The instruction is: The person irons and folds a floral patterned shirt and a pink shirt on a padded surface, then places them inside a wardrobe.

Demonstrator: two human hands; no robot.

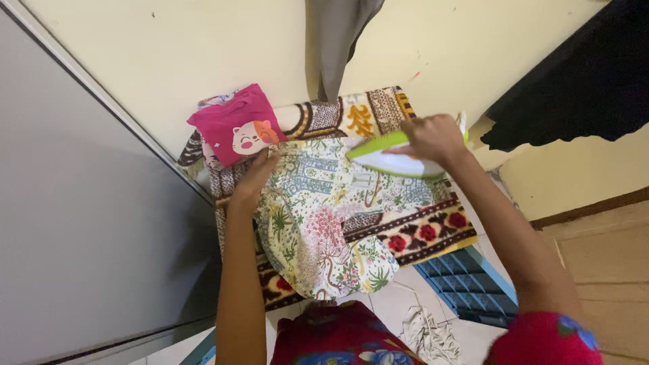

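On the patterned blanket (433,233), right hand (433,138) fingers gripping iron (389,157), left hand (260,172) flat on floral cloth (318,223); pink garment (236,125) beside

Soft, even indoor light filled the view, without glare. The hanging grey cloth (338,40) cast a faint shadow on the cream wall (203,47). The picture looked slightly soft, and lines bent towards the edges.
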